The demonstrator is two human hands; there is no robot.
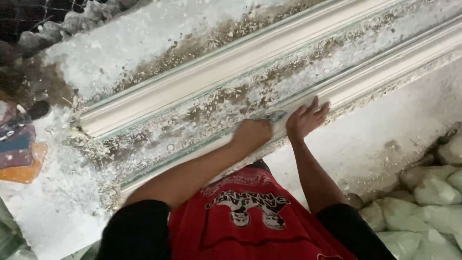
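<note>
A long white plaster moulding (202, 79) lies across a bench crusted with white and brown plaster debris. My left hand (251, 135) is closed around a small grey scraper-like tool (275, 115) whose blade touches the near moulding strip (365, 77). Just to the right, my right hand (308, 118) lies flat with its fingers spread, pressing on the same strip. Both forearms reach forward over a red printed shirt.
Pale filled sacks (428, 202) are piled at the lower right. A stack of coloured cloth or mats (19, 154) sits at the left edge. Dark rubble and wire mesh (33, 24) fill the top left corner. White dust covers the floor (375, 139).
</note>
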